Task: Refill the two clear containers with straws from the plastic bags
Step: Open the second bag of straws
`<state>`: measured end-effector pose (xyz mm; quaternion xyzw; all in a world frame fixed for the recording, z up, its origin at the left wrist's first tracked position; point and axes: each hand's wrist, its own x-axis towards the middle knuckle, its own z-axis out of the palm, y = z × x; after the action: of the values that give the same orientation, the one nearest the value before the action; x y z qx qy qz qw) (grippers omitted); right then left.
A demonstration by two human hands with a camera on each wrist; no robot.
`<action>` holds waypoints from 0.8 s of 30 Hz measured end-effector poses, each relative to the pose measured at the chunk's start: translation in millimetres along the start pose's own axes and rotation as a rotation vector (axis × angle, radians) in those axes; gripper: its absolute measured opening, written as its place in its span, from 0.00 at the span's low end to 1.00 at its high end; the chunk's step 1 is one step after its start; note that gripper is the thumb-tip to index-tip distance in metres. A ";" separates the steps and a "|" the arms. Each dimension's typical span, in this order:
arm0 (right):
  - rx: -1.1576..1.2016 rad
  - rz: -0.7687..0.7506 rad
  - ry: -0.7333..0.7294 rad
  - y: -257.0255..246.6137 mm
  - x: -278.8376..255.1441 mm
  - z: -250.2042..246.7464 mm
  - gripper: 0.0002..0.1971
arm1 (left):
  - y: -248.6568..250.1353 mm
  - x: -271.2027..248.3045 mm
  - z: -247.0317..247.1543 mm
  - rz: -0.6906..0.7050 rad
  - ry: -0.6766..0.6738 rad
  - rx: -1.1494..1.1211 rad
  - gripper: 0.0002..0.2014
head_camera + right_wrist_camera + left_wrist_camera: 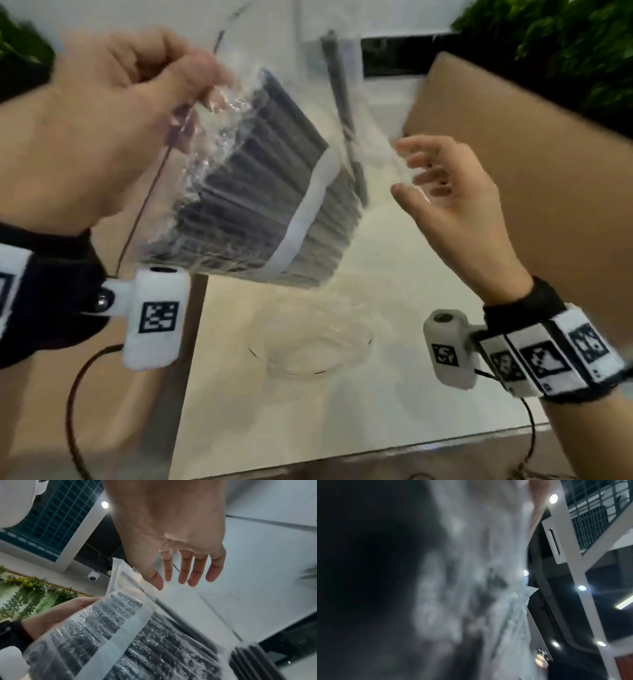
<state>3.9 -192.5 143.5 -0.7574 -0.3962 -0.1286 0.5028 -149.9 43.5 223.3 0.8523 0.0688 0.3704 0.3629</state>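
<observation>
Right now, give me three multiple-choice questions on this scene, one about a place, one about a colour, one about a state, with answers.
1. Where is the bag of straws?
A. Flat on the table
B. Held in the air above the clear container
C. Inside the cardboard box

2. What colour are the straws?
A. Dark grey
B. Red
C. Yellow

3. How is the right hand?
A. Clenched in a fist
B. Gripping the container
C. Open, fingers spread

Answers: B, the left hand holds the bag up by its top; A, dark bundle with a white band; C, its fingers are apart and hold nothing.
</observation>
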 end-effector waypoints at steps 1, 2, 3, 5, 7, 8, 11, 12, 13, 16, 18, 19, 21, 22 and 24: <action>0.017 0.011 -0.031 -2.2 0.8 7.9 0.17 | -12.7 -1.5 -13.6 -0.051 0.023 0.013 0.16; 0.029 0.023 -0.066 -4.0 1.6 16.0 0.16 | -23.5 -4.4 -25.1 -0.112 0.040 0.014 0.21; 0.040 0.040 -0.107 -5.4 2.6 24.7 0.15 | -32.2 -8.5 -34.2 -0.170 0.054 0.012 0.24; 0.058 0.066 -0.193 -7.9 3.6 43.3 0.14 | -46.2 -20.8 -42.8 -0.255 0.089 -0.010 0.22; 0.038 0.061 -0.294 -8.0 2.7 61.5 0.13 | -50.6 -37.9 -36.6 -0.271 0.118 0.012 0.11; 0.018 0.063 -0.351 -7.1 1.4 69.9 0.13 | -53.8 -45.7 -30.8 -0.280 0.113 0.045 0.08; -0.017 0.129 -0.491 -4.3 -6.1 90.2 0.14 | -65.5 -69.0 -4.9 -0.364 0.083 0.093 0.12; -0.017 0.158 -0.533 -4.0 -10.1 95.8 0.15 | -70.4 -74.9 3.1 -0.404 0.074 0.093 0.13; -0.004 0.179 -0.573 -5.0 -14.9 101.0 0.17 | -74.5 -79.1 11.6 -0.448 0.065 0.075 0.13; 0.096 0.223 -0.655 -9.8 -29.6 117.4 0.27 | -78.3 -82.7 37.5 -0.523 0.032 0.017 0.11; 0.187 0.275 -0.667 -15.0 -35.2 126.7 0.32 | -75.6 -79.4 51.8 -0.540 0.011 -0.029 0.08; 0.240 0.302 -0.663 -17.0 -35.9 129.6 0.33 | -73.1 -76.3 57.7 -0.556 -0.007 -0.071 0.07; 0.352 0.357 -0.636 -18.9 -32.6 131.4 0.31 | -66.1 -69.8 65.8 -0.601 -0.063 -0.205 0.06; 0.398 0.378 -0.609 -17.8 -29.5 130.3 0.29 | -61.4 -66.9 68.3 -0.628 -0.100 -0.272 0.05; 0.427 0.386 -0.542 -13.5 -21.2 126.3 0.27 | -53.1 -61.5 71.3 -0.663 -0.133 -0.340 0.05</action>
<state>-45.5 -91.0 81.6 -0.7030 -0.3827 0.2579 0.5411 -137.3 17.9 119.1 0.7336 0.2545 0.1829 0.6030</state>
